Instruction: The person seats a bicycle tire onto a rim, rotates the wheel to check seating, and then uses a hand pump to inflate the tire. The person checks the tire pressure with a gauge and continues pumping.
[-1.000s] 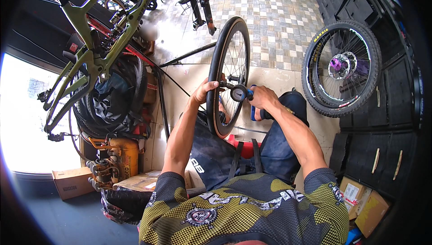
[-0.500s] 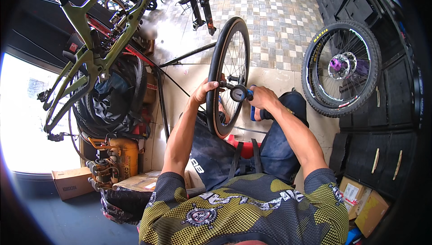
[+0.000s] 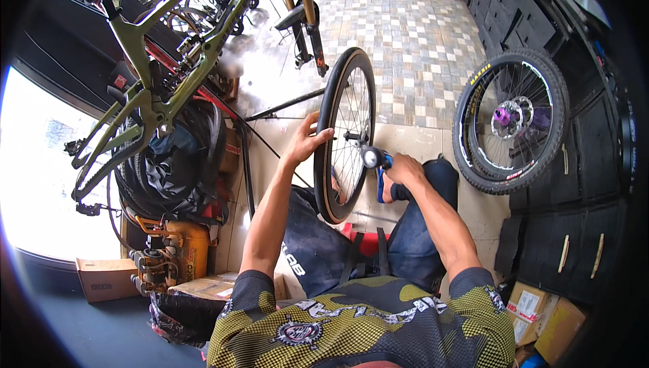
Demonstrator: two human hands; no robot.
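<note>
Upright between my knees stands a bicycle wheel (image 3: 327, 172) with a black tyre, tan inner edge and thin spokes. My left hand (image 3: 309, 142) is at the tyre's left side, its fingers apart and the thumb resting against the rubber. On the other side, my right hand (image 3: 405, 169) grips a tyre inflator (image 3: 372, 157) with a round gauge and blue-and-black handle. The inflator is to the right of the spokes, apart from the rim. Its gauge face is washed out by glare.
An olive bicycle frame (image 3: 177, 90) hangs at the left on a stand, above a yellow air compressor (image 3: 187, 249). Knobby-tyred wheels (image 3: 466, 141) lean against black cabinets (image 3: 581, 233) at the right. Cardboard boxes (image 3: 107, 279) stand at the lower left.
The inflator has come away from the rim's left side and moved right with my right hand. My left hand has loosened its hold on the tyre, fingers spreading. The view has tilted slightly up.
</note>
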